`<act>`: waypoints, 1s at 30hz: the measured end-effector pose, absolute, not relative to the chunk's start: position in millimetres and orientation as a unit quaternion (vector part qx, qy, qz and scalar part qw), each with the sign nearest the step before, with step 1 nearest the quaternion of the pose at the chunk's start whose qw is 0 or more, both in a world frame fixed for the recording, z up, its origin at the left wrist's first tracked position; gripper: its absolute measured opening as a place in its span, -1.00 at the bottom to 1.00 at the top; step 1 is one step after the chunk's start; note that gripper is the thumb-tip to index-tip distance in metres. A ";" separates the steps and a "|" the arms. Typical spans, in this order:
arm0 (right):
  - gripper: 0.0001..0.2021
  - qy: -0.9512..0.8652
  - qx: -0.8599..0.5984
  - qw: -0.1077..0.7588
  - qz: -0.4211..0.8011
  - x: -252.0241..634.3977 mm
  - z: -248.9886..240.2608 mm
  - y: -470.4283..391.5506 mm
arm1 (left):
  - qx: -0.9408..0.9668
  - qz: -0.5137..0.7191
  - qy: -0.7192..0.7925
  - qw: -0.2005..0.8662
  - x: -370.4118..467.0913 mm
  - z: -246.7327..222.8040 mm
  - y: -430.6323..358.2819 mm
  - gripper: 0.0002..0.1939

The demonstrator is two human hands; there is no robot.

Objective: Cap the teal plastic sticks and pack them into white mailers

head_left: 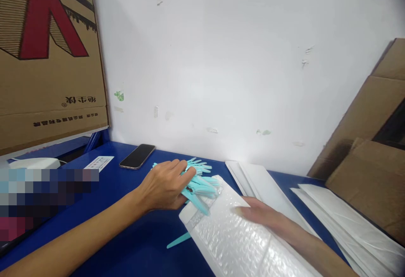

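Reading the view as a clock face, a printed cardboard box (pixel 63 79) is standing at 10 o'clock. Toward 9, a white device (pixel 39 163) is sitting beside a blurred patch. Between 8 and 9, a printed card (pixel 99 163) and then a dark-screened phone (pixel 137 157) are lying on the blue table (pixel 126 235).

At 7 o'clock, the left hand (pixel 166 184) is closing around a bunch of teal plastic pieces (pixel 199 188), whose ends are overlapping the open end of a bubble mailer (pixel 240 226); how far inside any are reaching is hard to tell. A loose teal piece (pixel 179 240) is lying between 6 and 7, and a teal pile (pixel 201 165) is resting near 6, just beyond the bunch.

The mailer is slanting down toward 5. The right hand (pixel 262 214) is gripping its right side, thumb showing on top, other fingers hidden. At 4 o'clock, white envelopes (pixel 268 182) are lying beyond that hand, and a second envelope stack (pixel 351 222) is spreading farther right. Brown cardboard (pixel 370 171) is leaning toward 3, while the white wall (pixel 202 57) is filling 12.
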State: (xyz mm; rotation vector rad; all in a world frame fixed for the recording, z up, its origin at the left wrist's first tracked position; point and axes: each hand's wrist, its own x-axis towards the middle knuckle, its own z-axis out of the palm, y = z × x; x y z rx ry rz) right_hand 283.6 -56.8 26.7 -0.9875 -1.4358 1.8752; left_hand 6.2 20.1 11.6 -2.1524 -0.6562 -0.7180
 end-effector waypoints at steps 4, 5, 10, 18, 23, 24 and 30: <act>-0.60 -0.549 -0.390 0.309 0.672 278.3 23.0 -58.2 | -0.854 -0.251 -0.247 0.383 7.7 10.8 21.9 -0.84; -0.61 -0.557 -0.389 0.314 0.663 278.5 21.0 -57.9 | -0.852 -0.242 -0.250 0.391 8.0 11.3 22.6 -0.79; -0.66 -0.607 -0.369 0.317 0.629 278.3 16.7 -55.1 | -0.847 -0.210 -0.245 0.422 8.3 13.6 26.0 -0.68; -0.64 -0.635 -0.360 0.316 0.606 275.6 15.0 -51.2 | -0.841 -0.215 -0.225 0.442 9.6 10.9 25.3 -0.76; -0.64 -0.630 -0.355 0.319 0.613 275.2 14.3 -50.6 | -0.830 -0.221 -0.231 0.457 10.4 12.7 25.1 -0.78; -0.65 -0.629 -0.354 0.319 0.614 275.4 14.3 -50.7 | -0.828 -0.223 -0.233 0.459 10.6 13.2 25.3 -0.78; -0.67 -0.633 -0.356 0.315 0.612 276.3 13.1 -51.6 | -0.822 -0.233 -0.224 0.469 12.4 12.9 27.2 -0.79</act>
